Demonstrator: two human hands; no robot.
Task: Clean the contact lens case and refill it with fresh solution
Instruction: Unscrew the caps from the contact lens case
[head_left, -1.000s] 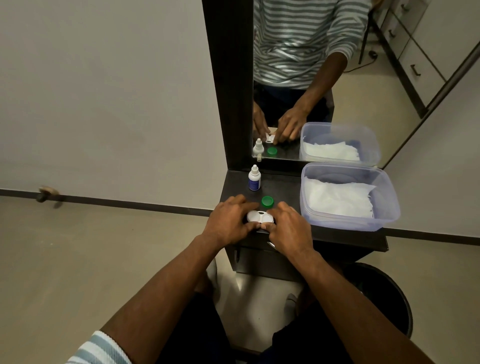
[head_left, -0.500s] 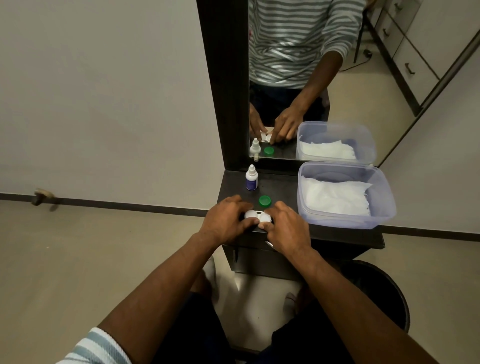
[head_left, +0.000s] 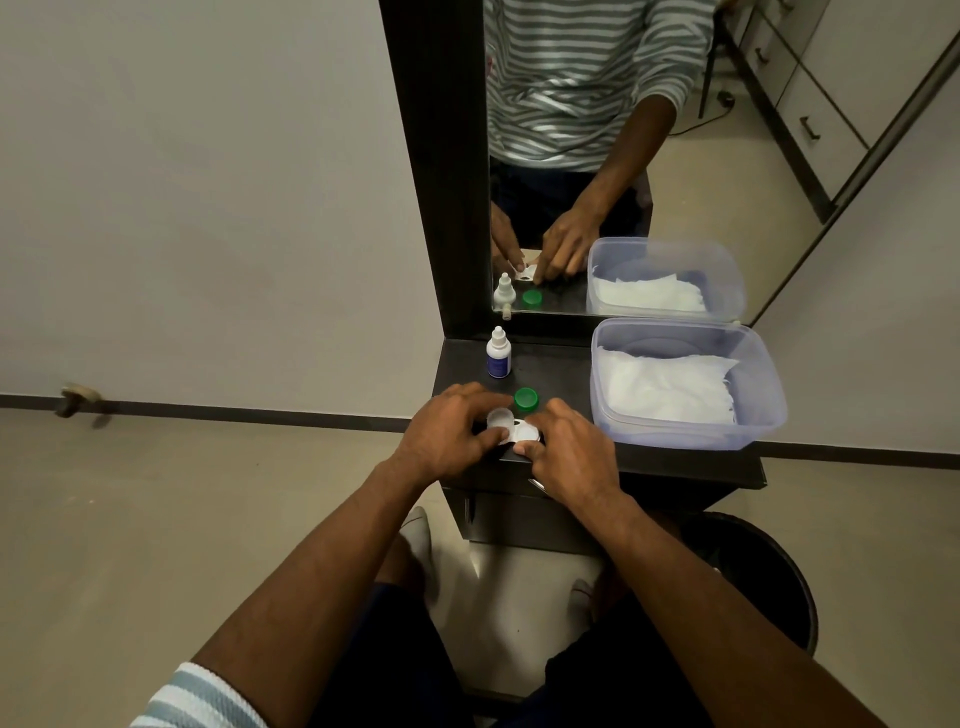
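Note:
A white contact lens case (head_left: 522, 432) lies near the front edge of the dark shelf (head_left: 561, 364). My left hand (head_left: 447, 434) grips a white cap (head_left: 500, 417) over the case's left well, tilted up and off it. My right hand (head_left: 566, 449) pinches the case's right end and holds it down. A loose green cap (head_left: 526, 398) rests on the shelf just behind the case. The small solution bottle (head_left: 498, 354), white with a blue label, stands upright at the back left.
A clear plastic tub (head_left: 763, 415) with white tissues (head_left: 670, 389) fills the shelf's right side. A mirror (head_left: 597, 156) rises behind the shelf and reflects my hands. A dark round bin (head_left: 769, 577) stands on the floor at the lower right.
My left hand has lifted the white cap off the case's left well; before, the case lay covered between both hands. The right hand has stayed in place.

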